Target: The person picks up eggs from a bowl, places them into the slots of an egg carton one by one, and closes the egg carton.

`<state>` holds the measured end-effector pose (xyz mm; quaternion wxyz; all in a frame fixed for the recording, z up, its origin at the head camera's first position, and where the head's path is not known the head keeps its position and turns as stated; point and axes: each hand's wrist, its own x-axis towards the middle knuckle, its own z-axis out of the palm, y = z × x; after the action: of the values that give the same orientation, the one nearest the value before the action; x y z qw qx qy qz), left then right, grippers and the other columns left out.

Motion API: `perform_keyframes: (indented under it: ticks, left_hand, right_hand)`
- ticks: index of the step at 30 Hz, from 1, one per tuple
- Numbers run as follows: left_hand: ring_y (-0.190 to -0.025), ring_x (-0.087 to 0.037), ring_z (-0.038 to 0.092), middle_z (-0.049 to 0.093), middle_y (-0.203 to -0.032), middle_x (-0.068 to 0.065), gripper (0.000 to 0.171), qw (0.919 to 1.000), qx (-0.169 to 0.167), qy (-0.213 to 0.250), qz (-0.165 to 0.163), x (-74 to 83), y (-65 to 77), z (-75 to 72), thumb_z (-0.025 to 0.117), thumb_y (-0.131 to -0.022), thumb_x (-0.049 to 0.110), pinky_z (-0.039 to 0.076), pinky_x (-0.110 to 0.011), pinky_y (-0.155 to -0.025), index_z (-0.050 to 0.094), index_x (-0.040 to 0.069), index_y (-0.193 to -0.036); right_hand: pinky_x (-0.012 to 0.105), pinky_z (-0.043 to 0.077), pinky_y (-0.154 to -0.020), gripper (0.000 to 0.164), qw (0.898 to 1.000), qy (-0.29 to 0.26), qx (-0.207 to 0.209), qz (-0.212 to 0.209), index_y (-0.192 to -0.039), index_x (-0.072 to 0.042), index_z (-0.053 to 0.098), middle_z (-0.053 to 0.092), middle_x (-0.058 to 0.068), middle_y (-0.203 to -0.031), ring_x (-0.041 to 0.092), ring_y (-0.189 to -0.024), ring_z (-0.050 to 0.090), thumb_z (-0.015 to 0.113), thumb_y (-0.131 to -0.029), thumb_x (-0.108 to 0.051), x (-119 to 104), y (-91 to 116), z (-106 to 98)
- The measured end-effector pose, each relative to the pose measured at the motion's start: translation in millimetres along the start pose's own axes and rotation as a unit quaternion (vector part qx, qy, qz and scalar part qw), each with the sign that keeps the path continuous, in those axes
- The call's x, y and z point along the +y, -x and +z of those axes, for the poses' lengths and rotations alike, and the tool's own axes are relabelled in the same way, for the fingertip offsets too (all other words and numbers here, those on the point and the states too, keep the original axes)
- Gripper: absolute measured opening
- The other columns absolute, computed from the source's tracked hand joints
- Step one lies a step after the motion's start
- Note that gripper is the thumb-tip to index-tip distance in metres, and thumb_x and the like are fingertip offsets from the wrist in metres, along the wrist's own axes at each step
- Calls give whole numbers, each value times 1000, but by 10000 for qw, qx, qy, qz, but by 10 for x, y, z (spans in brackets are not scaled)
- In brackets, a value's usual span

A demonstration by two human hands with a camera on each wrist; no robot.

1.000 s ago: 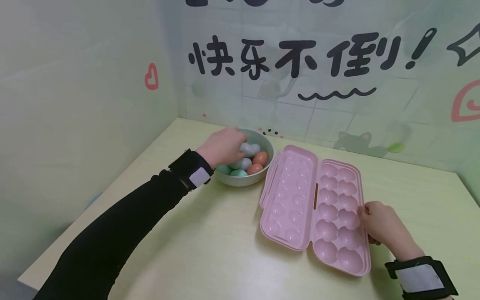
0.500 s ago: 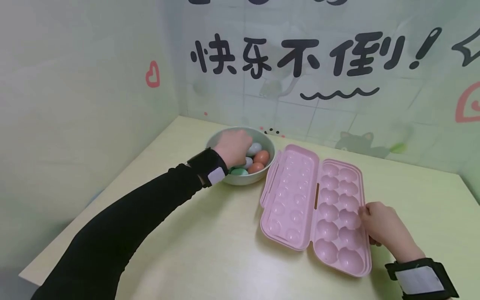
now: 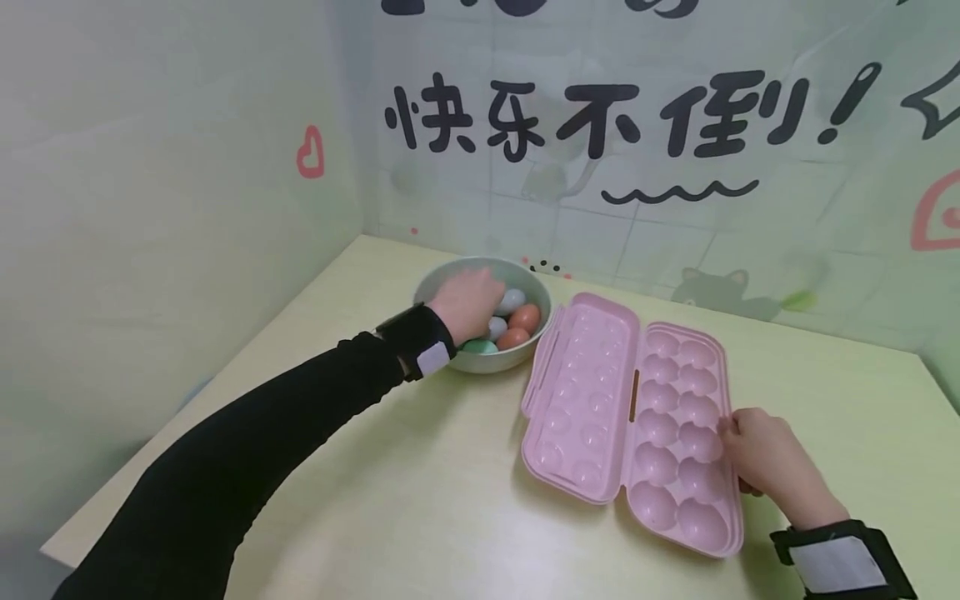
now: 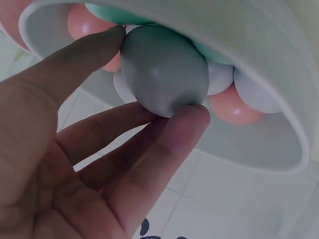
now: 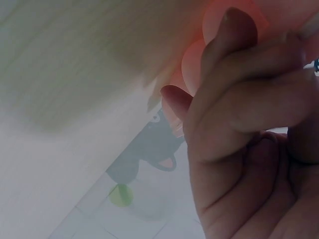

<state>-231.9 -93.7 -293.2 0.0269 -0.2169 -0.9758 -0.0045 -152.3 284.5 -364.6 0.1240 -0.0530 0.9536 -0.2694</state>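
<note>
Deep in the grey-green bowl [image 3: 491, 362] at the back, my left hand [image 3: 468, 304] pinches a smooth grey egg [image 4: 164, 69] between thumb and fingertips. Around it lie several orange [image 3: 525, 318], pale grey [image 3: 512, 301] and green eggs [image 3: 478, 346]; part of the bowl's contents is hidden behind the hand. Right of the bowl lies a pink egg box [image 3: 577, 367], unfolded flat with its lid on the left and two rows of round cups on the right. My right hand [image 3: 772, 458] grips the box's right edge with curled fingers.
The pale wood table [image 3: 375, 500] ends at a printed back wall [image 3: 450, 200] and a left side wall [image 3: 187, 208]. The bowl stands close to the back wall, almost touching the egg box's lid flap [image 3: 542, 362].
My left hand has moved a little right and down into the bowl, and its fingers are now on a grey egg. The right hand and egg box have stayed in place.
</note>
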Motion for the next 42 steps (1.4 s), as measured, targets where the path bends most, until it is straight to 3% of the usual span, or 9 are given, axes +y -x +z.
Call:
perform_keyframes:
  ticks: [5, 13, 20, 31, 36, 42]
  left_hand:
    - [-73, -20, 52, 58, -76, -5, 7, 9982, -198, 559, -67, -19, 18, 52, 76, -79, 5, 43, -29, -68, 69, 7, -80]
    - [-82, -22, 56, 63, -95, -8, 22, 9949, -106, 853, -519, -10, 4, 101, 79, -81, 14, 45, -32, -79, 73, 8, -102]
    - [-71, -22, 53, 60, -78, -8, 3, 9935, 126, 982, -563, 31, 17, 108, 71, -82, 7, 43, -31, -68, 69, 5, -83]
    - [-73, -23, 56, 62, -86, -9, 11, 9906, -53, 1148, -740, -22, -8, 156, 70, -85, 11, 46, -32, -66, 70, 3, -92]
    - [-71, -22, 55, 59, -85, -10, 14, 9887, -106, 1118, -990, -45, -12, 143, 69, -87, 14, 45, -31, -63, 65, 1, -87]
    - [-64, -20, 52, 53, -77, -8, 14, 9885, 1, 1127, -1005, -80, -10, 139, 63, -88, 11, 41, -29, -56, 60, 3, -78]
  right_hand:
    - [37, 46, -45, 31, 10000, -60, 26, -3, -92, 10, 54, 49, 10, -64, 21, -47, 51, 35, -103, -12, 7, 9, 16]
    - [36, 45, -45, 31, 10000, -28, 58, 15, -89, 8, 54, 50, 10, -63, 20, -46, 52, 35, -103, -12, 11, 7, 3]
    - [36, 47, -45, 31, 10000, 4, 48, 87, -91, 10, 53, 52, 11, -65, 21, -47, 53, 34, -102, -11, -3, 4, -3]
    - [36, 46, -45, 31, 10000, 46, 38, 68, -95, 12, 52, 51, 11, -65, 20, -47, 52, 33, -102, -10, -2, 15, 6]
    - [36, 46, -45, 30, 9999, 9, -26, 151, -99, 14, 51, 50, 12, -66, 21, -48, 52, 33, -103, -10, -13, 13, 6]
    - [36, 46, -45, 31, 9999, -32, -15, 167, -101, 15, 50, 51, 13, -67, 21, -48, 52, 33, -103, -10, -13, 7, 2]
